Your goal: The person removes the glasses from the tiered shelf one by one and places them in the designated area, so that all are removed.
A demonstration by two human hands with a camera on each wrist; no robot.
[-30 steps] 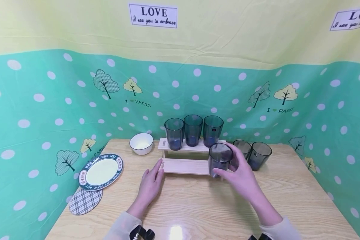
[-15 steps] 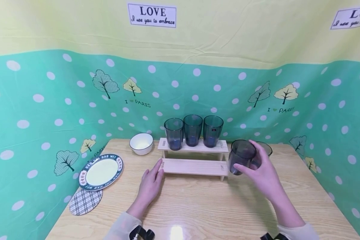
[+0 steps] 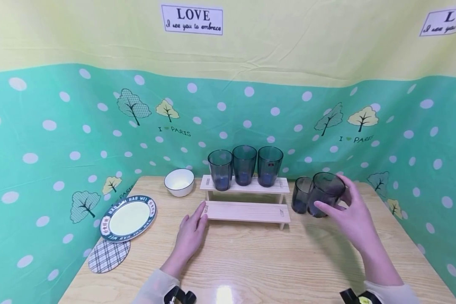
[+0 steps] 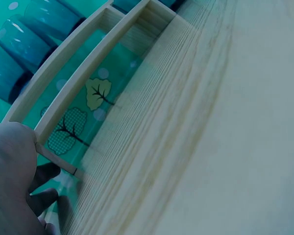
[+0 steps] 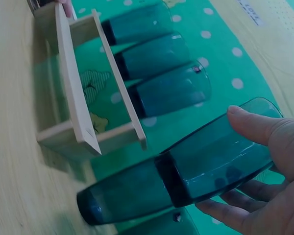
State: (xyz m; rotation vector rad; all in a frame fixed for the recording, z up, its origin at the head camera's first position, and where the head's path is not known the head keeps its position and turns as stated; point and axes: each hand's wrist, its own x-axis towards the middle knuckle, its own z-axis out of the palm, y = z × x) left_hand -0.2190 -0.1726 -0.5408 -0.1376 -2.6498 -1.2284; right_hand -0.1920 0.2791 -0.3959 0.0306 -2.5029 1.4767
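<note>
My right hand (image 3: 351, 215) grips a dark tinted drinking glass (image 3: 325, 195), thumb in front and fingers behind, to the right of the rack. In the right wrist view, the held glass (image 5: 220, 152) tilts, its base overlapping a standing glass (image 5: 122, 191); part of another glass (image 5: 159, 226) shows at the bottom edge. The standing glass (image 3: 300, 196) is left of the held one in the head view. My left hand (image 3: 190, 232) touches the left end of the two-tier wooden rack's lower shelf (image 3: 247, 211) with loosely extended fingers. Three glasses (image 3: 245, 165) stand upright on the upper shelf (image 3: 239, 188).
A white bowl (image 3: 179, 182) sits left of the rack. Farther left, a blue-rimmed plate (image 3: 127, 218) overlaps a checked round mat (image 3: 109, 255) on the wooden table (image 3: 243, 261). A patterned cloth (image 3: 251, 109) hangs behind and at both sides.
The right hand has carried the glass rightward from in front of the lower shelf's right end to beside the standing glass. The left hand has stayed at the rack.
</note>
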